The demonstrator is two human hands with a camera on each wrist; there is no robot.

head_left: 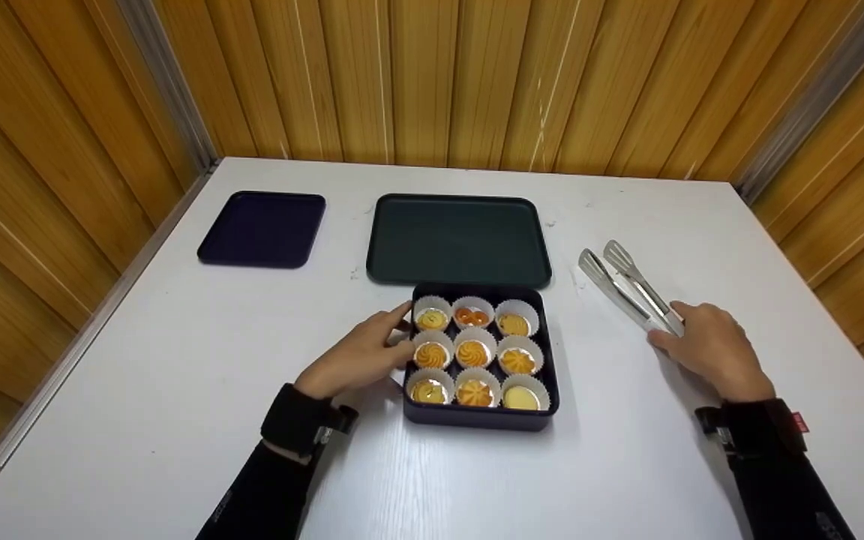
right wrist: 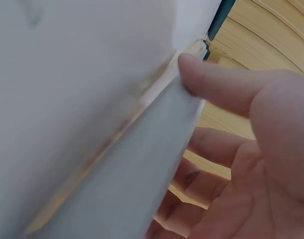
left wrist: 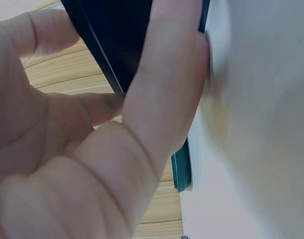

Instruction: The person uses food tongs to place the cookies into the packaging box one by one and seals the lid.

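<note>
In the head view, a dark purple square box (head_left: 477, 416) holds several cookies in white paper cups, set out in rows. At its left side is my left hand (head_left: 361, 349), thumb at the rim and fingers against the outer wall. In the left wrist view the dark box wall (left wrist: 117, 35) shows between the thumb and the other fingers. My right hand (head_left: 713, 349) grips the handle end of metal food tongs (head_left: 631, 289) at the right. Their two slotted heads are spread apart and point away. The right wrist view shows the pale handle (right wrist: 137, 164) under the thumb.
Behind the box lies a dark green rectangular tray (head_left: 458, 240), close to the box's far edge. A dark purple tray (head_left: 263, 229) lies at the back left. The white table (head_left: 177, 420) ends at wood-patterned panels (head_left: 447, 82) at the back.
</note>
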